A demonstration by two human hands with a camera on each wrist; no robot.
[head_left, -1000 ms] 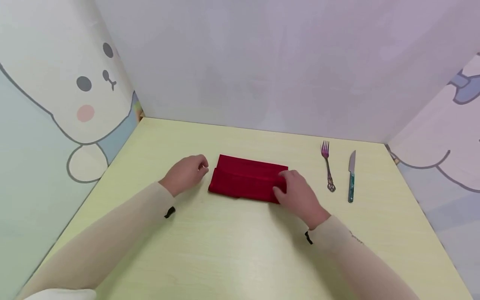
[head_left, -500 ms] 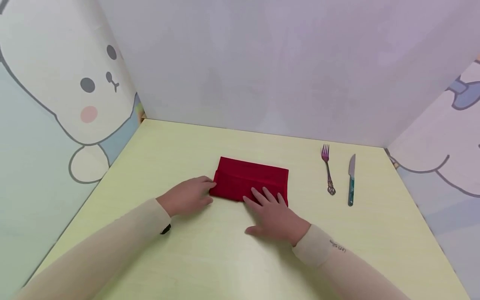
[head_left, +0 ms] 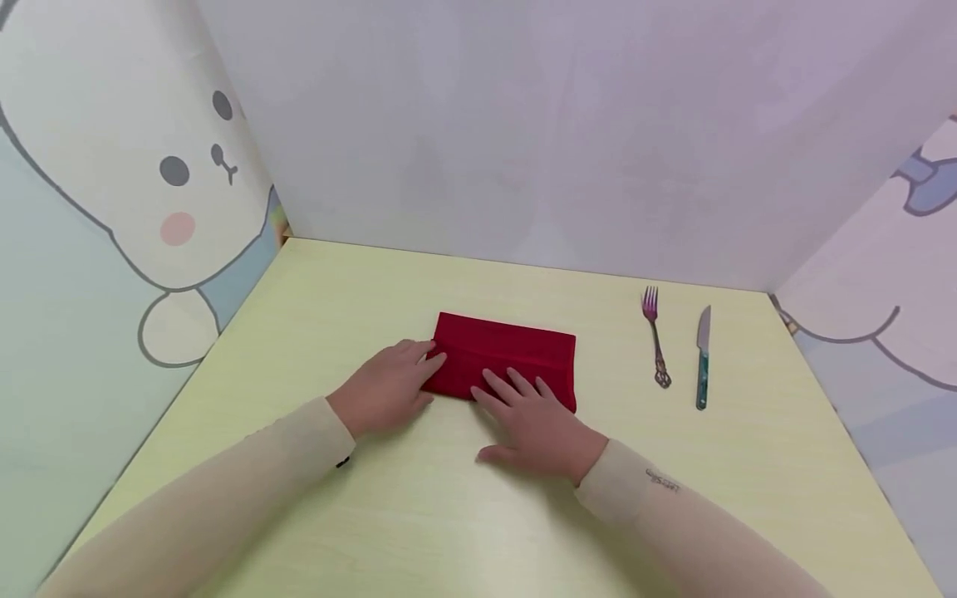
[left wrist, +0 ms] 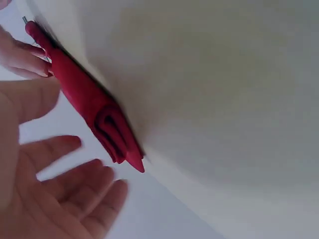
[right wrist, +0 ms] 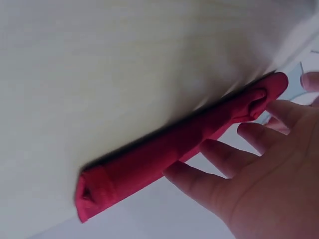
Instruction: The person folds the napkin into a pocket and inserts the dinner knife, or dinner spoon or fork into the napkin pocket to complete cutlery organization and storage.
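A red cloth napkin (head_left: 508,339), folded into a flat rectangle, lies on the table. My left hand (head_left: 385,389) is at its left end, fingertips over the edge and fingers loosely extended. Over the near right part, my right hand (head_left: 542,433) rests with fingers spread and fairly straight, thumb apart on the near side. Seen in the left wrist view, the end of the napkin (left wrist: 79,92) shows several rolled layers. The right wrist view has the near fold of the napkin (right wrist: 144,159) running lengthwise, with the right fingertips along its top.
To the right lie a fork (head_left: 656,340) with an ornate handle and, beyond it, a knife (head_left: 704,357) with a teal handle, both pointing away. The pale wooden table (head_left: 419,523) meets a plain back wall (head_left: 508,149) and cartoon-printed side walls.
My right hand has moved from the napkin's right end leftward to its near edge, its fingers spreading out. The left hand has come rightward onto the left end.
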